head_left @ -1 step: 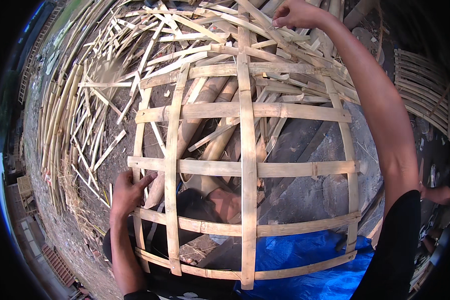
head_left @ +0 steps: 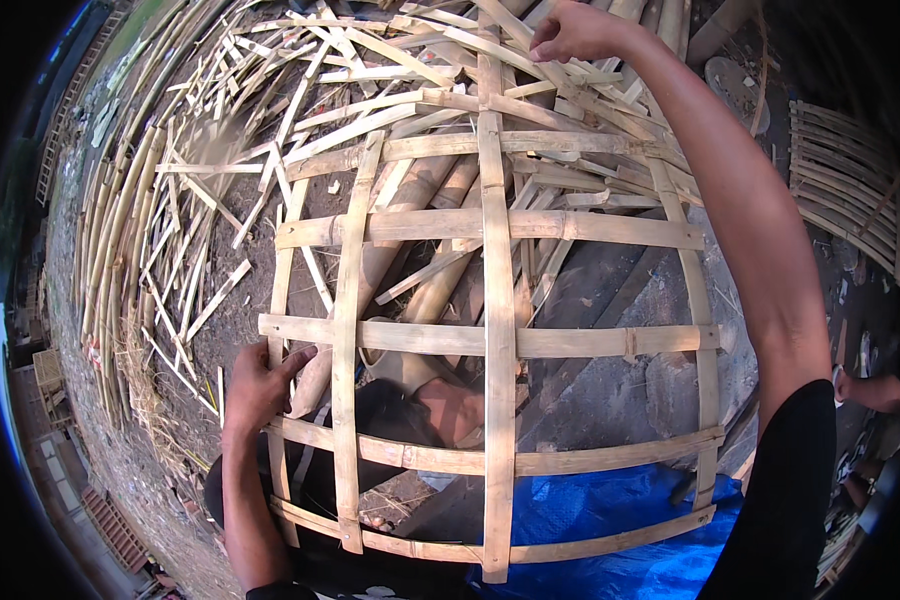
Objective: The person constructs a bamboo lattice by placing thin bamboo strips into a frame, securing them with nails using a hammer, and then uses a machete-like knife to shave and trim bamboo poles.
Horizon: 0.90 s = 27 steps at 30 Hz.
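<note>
In front of me stands a lattice frame [head_left: 498, 342] of pale split-bamboo slats, crossed and joined into wide openings. My left hand [head_left: 260, 383] is closed around its left outer upright [head_left: 279, 290], just below a middle crosspiece, with the thumb pointing right. My right hand [head_left: 577, 33] is stretched to the far side, above the top crosspiece and over a heap of loose bamboo strips [head_left: 390, 55]. Its fingers are pinched together; whatever they hold, if anything, is too small to make out. Behind the lattice, my bent leg shows partly through the openings.
Thick bamboo poles [head_left: 430, 290] lie under the loose strips. Long bamboo lengths [head_left: 120, 240] are stacked at the left. A blue tarp [head_left: 600, 510] lies at the near right. Another slatted panel [head_left: 845, 180] and another person's arm [head_left: 875, 388] are at the right.
My right hand has shifted slightly left, with its fingers pinched. The lattice has moved a little downward in view. My left hand keeps its hold on the upright.
</note>
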Each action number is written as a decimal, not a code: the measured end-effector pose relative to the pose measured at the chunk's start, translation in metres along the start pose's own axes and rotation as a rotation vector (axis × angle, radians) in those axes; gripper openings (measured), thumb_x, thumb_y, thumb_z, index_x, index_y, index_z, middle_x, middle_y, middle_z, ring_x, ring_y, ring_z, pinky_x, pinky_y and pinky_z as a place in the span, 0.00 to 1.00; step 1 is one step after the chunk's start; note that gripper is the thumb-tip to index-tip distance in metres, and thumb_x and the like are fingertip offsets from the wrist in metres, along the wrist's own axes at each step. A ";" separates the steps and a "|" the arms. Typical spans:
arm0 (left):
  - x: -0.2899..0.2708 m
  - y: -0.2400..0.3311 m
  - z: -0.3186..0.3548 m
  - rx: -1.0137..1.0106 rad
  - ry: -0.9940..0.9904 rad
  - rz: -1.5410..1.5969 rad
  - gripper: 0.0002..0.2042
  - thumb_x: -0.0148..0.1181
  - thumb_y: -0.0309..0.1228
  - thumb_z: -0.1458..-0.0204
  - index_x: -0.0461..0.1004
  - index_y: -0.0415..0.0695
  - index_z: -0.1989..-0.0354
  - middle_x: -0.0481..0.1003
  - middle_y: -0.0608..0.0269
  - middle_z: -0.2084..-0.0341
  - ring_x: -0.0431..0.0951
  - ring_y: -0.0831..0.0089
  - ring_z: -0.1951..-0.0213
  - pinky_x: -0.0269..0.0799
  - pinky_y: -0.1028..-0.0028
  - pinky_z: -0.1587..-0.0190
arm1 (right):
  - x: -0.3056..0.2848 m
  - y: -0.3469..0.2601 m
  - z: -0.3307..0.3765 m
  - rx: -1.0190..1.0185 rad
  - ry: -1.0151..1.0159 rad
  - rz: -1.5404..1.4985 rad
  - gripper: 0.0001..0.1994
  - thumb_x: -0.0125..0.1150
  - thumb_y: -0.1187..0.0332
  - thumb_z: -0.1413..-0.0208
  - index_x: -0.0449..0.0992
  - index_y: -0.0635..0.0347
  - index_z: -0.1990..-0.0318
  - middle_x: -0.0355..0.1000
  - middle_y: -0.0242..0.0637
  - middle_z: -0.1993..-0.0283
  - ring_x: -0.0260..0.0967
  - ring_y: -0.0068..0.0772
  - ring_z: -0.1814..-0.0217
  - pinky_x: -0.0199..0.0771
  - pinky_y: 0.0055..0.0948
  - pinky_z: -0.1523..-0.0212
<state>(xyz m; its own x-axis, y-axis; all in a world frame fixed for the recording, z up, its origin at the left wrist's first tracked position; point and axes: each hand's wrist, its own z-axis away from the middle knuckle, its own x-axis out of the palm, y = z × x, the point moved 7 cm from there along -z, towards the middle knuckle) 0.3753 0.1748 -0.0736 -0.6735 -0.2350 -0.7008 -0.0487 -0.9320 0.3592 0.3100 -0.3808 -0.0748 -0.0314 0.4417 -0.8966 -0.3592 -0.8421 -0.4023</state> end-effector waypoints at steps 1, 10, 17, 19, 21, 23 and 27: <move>0.004 0.001 -0.003 -0.011 0.001 -0.021 0.21 0.71 0.43 0.47 0.78 0.32 0.67 0.74 0.62 0.85 0.71 0.77 0.85 0.65 0.71 0.81 | 0.024 -0.010 -0.017 -0.015 -0.076 0.072 0.20 0.69 0.58 0.48 0.79 0.67 0.56 0.80 0.45 0.62 0.78 0.36 0.57 0.77 0.33 0.53; 0.000 0.001 -0.003 0.083 0.092 -0.137 0.24 0.70 0.47 0.48 0.77 0.30 0.69 0.73 0.55 0.86 0.73 0.69 0.82 0.68 0.63 0.74 | 0.072 -0.030 -0.016 0.165 -0.020 0.357 0.29 0.78 0.56 0.58 0.77 0.64 0.50 0.78 0.46 0.51 0.77 0.44 0.49 0.77 0.40 0.49; -0.003 0.019 0.007 0.105 0.048 -0.088 0.25 0.66 0.47 0.45 0.76 0.29 0.66 0.74 0.53 0.85 0.77 0.65 0.83 0.72 0.61 0.74 | -0.137 -0.058 0.042 0.132 0.661 0.129 0.22 0.73 0.56 0.51 0.79 0.69 0.62 0.79 0.47 0.65 0.77 0.40 0.62 0.77 0.35 0.58; -0.004 0.019 0.009 0.170 0.111 -0.197 0.26 0.66 0.48 0.44 0.75 0.29 0.66 0.75 0.51 0.85 0.78 0.60 0.83 0.73 0.60 0.74 | -0.198 -0.085 0.074 0.045 0.809 0.033 0.23 0.73 0.56 0.50 0.78 0.69 0.58 0.79 0.46 0.63 0.77 0.40 0.60 0.77 0.36 0.58; 0.006 0.023 0.009 0.204 0.042 -0.221 0.26 0.62 0.48 0.42 0.73 0.29 0.61 0.78 0.39 0.74 0.81 0.44 0.69 0.75 0.54 0.62 | -0.254 -0.099 0.114 0.009 0.885 0.027 0.23 0.73 0.57 0.48 0.78 0.69 0.54 0.78 0.45 0.60 0.78 0.38 0.59 0.78 0.37 0.58; 0.017 0.002 -0.002 0.326 0.116 -0.343 0.27 0.60 0.50 0.41 0.72 0.30 0.59 0.77 0.33 0.67 0.79 0.40 0.61 0.73 0.51 0.55 | -0.272 -0.144 0.174 -0.076 0.964 -0.220 0.22 0.70 0.58 0.44 0.77 0.69 0.51 0.78 0.44 0.58 0.78 0.35 0.58 0.79 0.34 0.59; 0.052 0.006 -0.024 0.438 0.036 -0.369 0.22 0.55 0.41 0.39 0.71 0.27 0.58 0.75 0.27 0.60 0.75 0.35 0.52 0.70 0.48 0.49 | -0.346 -0.100 0.301 -0.144 1.155 -0.354 0.21 0.64 0.57 0.38 0.75 0.68 0.49 0.77 0.41 0.54 0.75 0.29 0.55 0.78 0.28 0.55</move>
<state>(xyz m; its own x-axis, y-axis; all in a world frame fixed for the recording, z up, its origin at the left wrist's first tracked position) 0.3575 0.1507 -0.1223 -0.5291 0.0678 -0.8459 -0.5820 -0.7544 0.3035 0.0758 -0.3556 0.3313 0.9226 0.1801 -0.3410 -0.0710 -0.7898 -0.6092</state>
